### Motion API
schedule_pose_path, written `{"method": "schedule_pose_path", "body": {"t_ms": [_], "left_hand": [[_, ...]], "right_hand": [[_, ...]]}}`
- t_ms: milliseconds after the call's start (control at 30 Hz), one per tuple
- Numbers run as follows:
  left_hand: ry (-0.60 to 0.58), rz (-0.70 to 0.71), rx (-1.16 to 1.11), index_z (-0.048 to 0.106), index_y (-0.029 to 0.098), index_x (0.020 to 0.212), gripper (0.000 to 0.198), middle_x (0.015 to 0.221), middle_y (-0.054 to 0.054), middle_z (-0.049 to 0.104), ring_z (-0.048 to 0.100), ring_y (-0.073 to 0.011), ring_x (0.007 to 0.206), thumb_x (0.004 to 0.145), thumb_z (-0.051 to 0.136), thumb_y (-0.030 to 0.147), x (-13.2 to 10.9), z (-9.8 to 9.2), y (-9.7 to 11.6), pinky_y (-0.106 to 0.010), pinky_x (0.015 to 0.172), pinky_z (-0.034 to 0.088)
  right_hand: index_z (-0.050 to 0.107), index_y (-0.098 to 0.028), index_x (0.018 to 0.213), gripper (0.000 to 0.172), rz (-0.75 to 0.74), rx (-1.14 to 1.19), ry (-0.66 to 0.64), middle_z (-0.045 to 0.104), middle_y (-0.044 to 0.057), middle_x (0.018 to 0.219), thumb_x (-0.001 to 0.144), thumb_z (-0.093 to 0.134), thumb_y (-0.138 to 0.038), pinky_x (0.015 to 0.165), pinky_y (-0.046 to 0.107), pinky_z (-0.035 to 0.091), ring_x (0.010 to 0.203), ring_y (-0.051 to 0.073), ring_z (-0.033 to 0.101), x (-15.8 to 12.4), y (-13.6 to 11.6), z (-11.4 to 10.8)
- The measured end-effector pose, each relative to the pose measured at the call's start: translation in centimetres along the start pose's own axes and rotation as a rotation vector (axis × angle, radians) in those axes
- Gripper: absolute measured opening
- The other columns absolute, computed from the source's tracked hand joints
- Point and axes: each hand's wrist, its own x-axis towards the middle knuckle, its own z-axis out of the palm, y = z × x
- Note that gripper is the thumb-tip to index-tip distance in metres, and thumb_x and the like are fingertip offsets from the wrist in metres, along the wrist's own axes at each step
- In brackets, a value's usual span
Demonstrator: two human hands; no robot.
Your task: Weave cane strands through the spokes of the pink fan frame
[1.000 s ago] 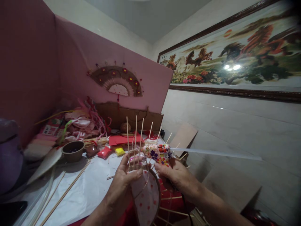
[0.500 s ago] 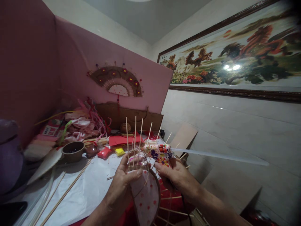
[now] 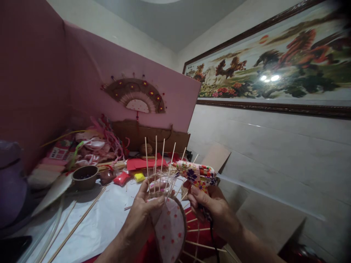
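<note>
My left hand (image 3: 144, 208) grips a half-made fan (image 3: 170, 232), its thumb across the top of the white, red-dotted half-round panel with a brown cord edge. Thin wooden sticks (image 3: 163, 157) radiate from that edge, some upward past my fingers and others toward the lower right. In my right hand (image 3: 215, 204) is a glue gun (image 3: 196, 173) wrapped in flowered cloth, fingers around its handle. Its nozzle points left, close to the upright sticks; whether it touches one I cannot tell. A long translucent glue stick (image 3: 268, 195) trails from its back, and a dark cable hangs below.
A finished fan (image 3: 134, 93) hangs on the pink board behind. On the white-covered table (image 3: 106, 219) lie a brown bowl (image 3: 85, 177), red and yellow packets, red paper (image 3: 144, 163) and loose sticks (image 3: 78, 224). Ribbons and cloth pile up at the left.
My right hand has drawn the glue gun to the right and slightly up, away from the panel's edge. My left hand and the fan it holds have barely shifted.
</note>
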Motion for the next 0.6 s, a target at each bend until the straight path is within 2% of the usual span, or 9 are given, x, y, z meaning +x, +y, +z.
{"method": "schedule_pose_path", "body": {"t_ms": [167,233,300,367,433,500,567,600], "left_hand": [[0.011,0.019,0.006,0.049,0.028,0.117,0.068,0.112,-0.010,0.061,0.067,-0.0255,0.077,0.059,0.077,0.008,0.4,-0.7,-0.3,-0.038,0.066,0.051],[0.010,0.024,0.024,0.049,0.028,0.118,0.067,0.113,-0.010,0.061,0.067,-0.0249,0.077,0.060,0.077,0.008,0.5,-0.8,-0.3,-0.037,0.065,0.051],[-0.004,0.027,0.040,0.049,0.028,0.117,0.063,0.113,-0.010,0.061,0.067,-0.0247,0.079,0.063,0.075,0.008,0.5,-0.8,-0.1,-0.037,0.066,0.052],[-0.013,0.036,0.043,0.049,0.027,0.116,0.060,0.110,-0.009,0.062,0.067,-0.0236,0.079,0.065,0.073,0.007,0.5,-0.7,0.2,-0.036,0.067,0.052],[-0.007,0.051,0.043,0.049,0.028,0.117,0.062,0.106,-0.008,0.065,0.068,-0.0221,0.077,0.065,0.072,0.005,0.6,-0.6,0.6,-0.034,0.066,0.052],[-0.003,0.064,0.059,0.049,0.027,0.118,0.064,0.102,-0.008,0.067,0.068,-0.0209,0.072,0.064,0.072,0.003,0.7,-0.7,1.1,-0.032,0.063,0.053],[-0.015,0.061,0.080,0.049,0.025,0.118,0.062,0.098,-0.009,0.069,0.068,-0.0204,0.070,0.065,0.072,0.003,0.8,-0.9,1.8,-0.030,0.060,0.053],[-0.019,0.072,0.089,0.048,0.025,0.119,0.063,0.096,-0.008,0.070,0.068,-0.0196,0.069,0.065,0.071,0.002,0.8,-1.0,2.1,-0.029,0.059,0.054]], "right_hand": [[0.050,-0.016,0.061,0.039,-0.054,0.124,0.008,0.044,-0.004,0.053,0.082,0.060,-0.047,0.036,0.018,0.024,0.039,0.004,0.036,-0.5,0.3,-0.4],[0.053,-0.017,0.069,0.033,-0.094,0.175,0.036,0.045,-0.004,0.056,0.082,0.061,-0.046,0.036,0.019,0.024,0.040,0.004,0.036,-0.7,0.4,-0.6],[0.055,-0.019,0.080,0.029,-0.150,0.192,0.111,0.045,-0.004,0.058,0.081,0.061,-0.047,0.037,0.020,0.024,0.040,0.005,0.036,-0.9,0.2,-1.0],[0.056,-0.021,0.089,0.030,-0.230,0.156,0.245,0.043,-0.005,0.058,0.080,0.061,-0.049,0.039,0.021,0.024,0.041,0.007,0.035,-0.9,0.1,-2.2],[0.055,-0.021,0.092,0.033,-0.307,0.080,0.421,0.043,-0.006,0.058,0.079,0.061,-0.051,0.040,0.022,0.024,0.042,0.008,0.035,-0.8,0.5,-4.3],[0.055,-0.020,0.092,0.037,-0.307,-0.051,0.590,0.044,-0.005,0.061,0.078,0.062,-0.053,0.041,0.023,0.025,0.044,0.008,0.037,-0.5,1.7,-7.4],[0.054,-0.020,0.092,0.040,-0.192,-0.335,0.671,0.046,-0.003,0.062,0.079,0.057,-0.057,0.041,0.024,0.027,0.044,0.010,0.038,-0.2,3.7,-10.9],[0.055,-0.020,0.090,0.039,-0.106,-0.551,0.646,0.049,-0.002,0.061,0.080,0.053,-0.057,0.043,0.025,0.031,0.046,0.013,0.042,-0.1,4.9,-12.6]]}}
